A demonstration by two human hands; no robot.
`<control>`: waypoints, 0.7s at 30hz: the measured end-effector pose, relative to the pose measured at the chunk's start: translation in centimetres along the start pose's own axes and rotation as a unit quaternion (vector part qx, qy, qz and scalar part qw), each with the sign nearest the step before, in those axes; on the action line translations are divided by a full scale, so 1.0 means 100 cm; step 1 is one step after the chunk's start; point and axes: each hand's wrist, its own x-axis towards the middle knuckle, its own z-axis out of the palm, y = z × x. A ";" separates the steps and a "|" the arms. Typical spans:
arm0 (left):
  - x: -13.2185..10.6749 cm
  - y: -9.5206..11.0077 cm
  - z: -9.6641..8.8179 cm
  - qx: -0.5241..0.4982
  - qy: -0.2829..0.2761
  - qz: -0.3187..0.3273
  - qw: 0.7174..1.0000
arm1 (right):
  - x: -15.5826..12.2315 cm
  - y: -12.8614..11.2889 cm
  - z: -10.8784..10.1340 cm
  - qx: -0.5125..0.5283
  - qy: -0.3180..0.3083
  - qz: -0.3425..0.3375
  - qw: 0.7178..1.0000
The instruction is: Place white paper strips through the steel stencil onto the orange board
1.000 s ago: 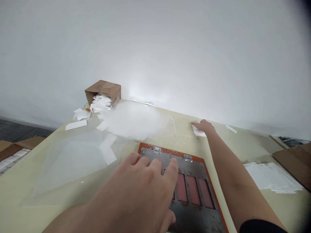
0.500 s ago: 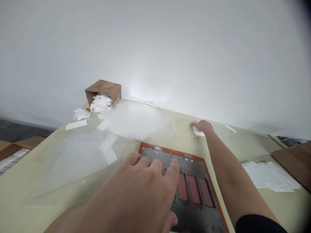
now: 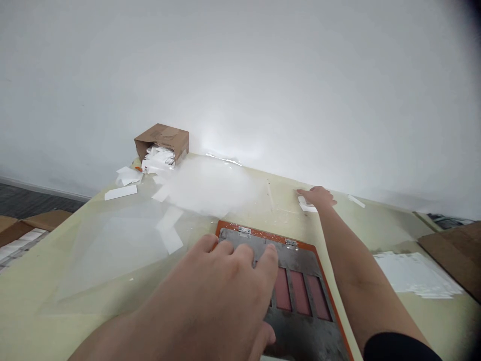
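Observation:
My left hand [image 3: 221, 296] lies palm down over a hinged template [image 3: 300, 321], a dark metal plate with slots on an orange board. Its fingers are apart and rest on the plate, with the thumb at the near side. Pink surface shows through the slots; my hand covers the left part. Farther off, my right hand [image 3: 319, 196] reaches to a small stack of white paper strips [image 3: 307, 204]. The thumb points left along the stack's far edge, while the other fingers spread to the right, off the strips. Nothing shows gripped between them.
A cardboard box [image 3: 167, 133] on its side spills white pieces at the back left. Translucent sheets [image 3: 112, 250] cover much of the table's left. White strips [image 3: 417, 275] lie fanned at right beside brown cardboard [image 3: 456, 250]. Another open box [image 3: 45, 220] stands lower left. A wall runs behind.
The right hand's fingers have spread a little to the right, away from the strips. My left hand stays on the template. The view has shifted slightly.

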 end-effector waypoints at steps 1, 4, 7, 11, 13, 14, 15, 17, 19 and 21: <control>-0.002 0.000 0.002 -0.003 0.005 -0.002 1.000 | -0.003 -0.003 -0.004 -0.001 -0.004 0.015 1.000; -0.007 -0.002 0.007 -0.028 0.034 -0.012 0.999 | -0.012 -0.011 -0.020 0.006 -0.005 0.031 0.999; -0.005 -0.010 0.007 -0.069 0.075 -0.023 0.995 | -0.031 -0.021 -0.038 0.028 0.014 -0.010 0.999; 0.030 -0.037 0.005 -0.144 -0.012 -0.041 0.989 | -0.081 -0.029 -0.052 0.061 0.058 -0.121 0.989; 0.061 -0.054 0.014 -0.216 -0.029 -0.069 0.973 | -0.116 -0.029 -0.054 0.086 0.109 -0.217 0.966; 0.077 -0.062 0.023 -0.282 -0.026 -0.081 0.956 | -0.133 -0.028 -0.054 0.097 0.140 -0.263 0.950; 0.093 -0.069 0.033 -0.363 -0.005 -0.093 0.927 | -0.150 -0.027 -0.054 0.102 0.163 -0.299 0.935; 0.120 -0.079 0.056 -0.418 0.012 -0.093 0.904 | -0.179 -0.023 -0.052 0.106 0.199 -0.359 0.906; 0.138 -0.081 0.078 -0.479 0.003 -0.074 0.875 | -0.201 -0.018 -0.050 0.118 0.231 -0.398 0.880; 0.147 -0.076 0.092 -0.546 -0.016 -0.044 0.837 | -0.217 -0.014 -0.048 0.138 0.250 -0.419 0.862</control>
